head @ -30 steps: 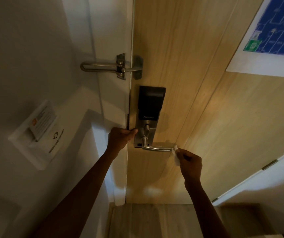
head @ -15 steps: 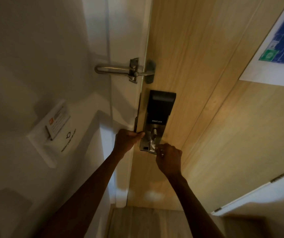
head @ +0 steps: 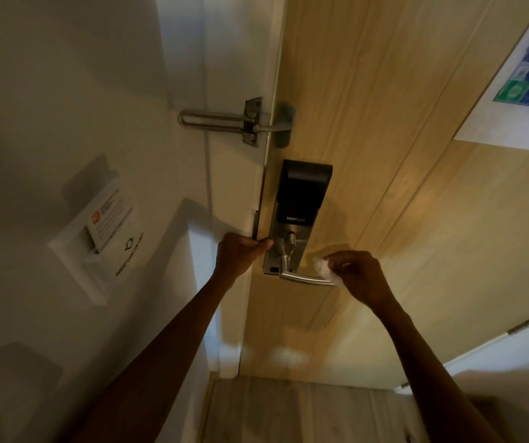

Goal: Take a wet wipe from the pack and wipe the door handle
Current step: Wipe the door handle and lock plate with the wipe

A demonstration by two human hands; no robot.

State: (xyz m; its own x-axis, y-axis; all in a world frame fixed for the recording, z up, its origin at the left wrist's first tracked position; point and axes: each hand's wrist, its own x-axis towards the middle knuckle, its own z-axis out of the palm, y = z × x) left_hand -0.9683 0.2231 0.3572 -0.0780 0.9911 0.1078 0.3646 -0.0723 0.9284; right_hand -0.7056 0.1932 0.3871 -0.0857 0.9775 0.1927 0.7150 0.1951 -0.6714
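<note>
Right hand (head: 360, 276) pinches the wipe (head: 323, 267) against the handle (head: 304, 278) tip; left hand (head: 240, 255) grips the door (head: 384, 155) edge.

Single head cam, worn by the person, wide-angle w/ bent edges, facing fwd and slightly down at a wooden door (head: 384, 155) from close range. Door's latch edge runs down frame centre, white wall (head: 64, 91) fills the left, floor (head: 288, 410) strip along the bottom. Both forearms enter from the bottom edge, so the hands sit mid-frame; no 2nd view to overlap.
</note>
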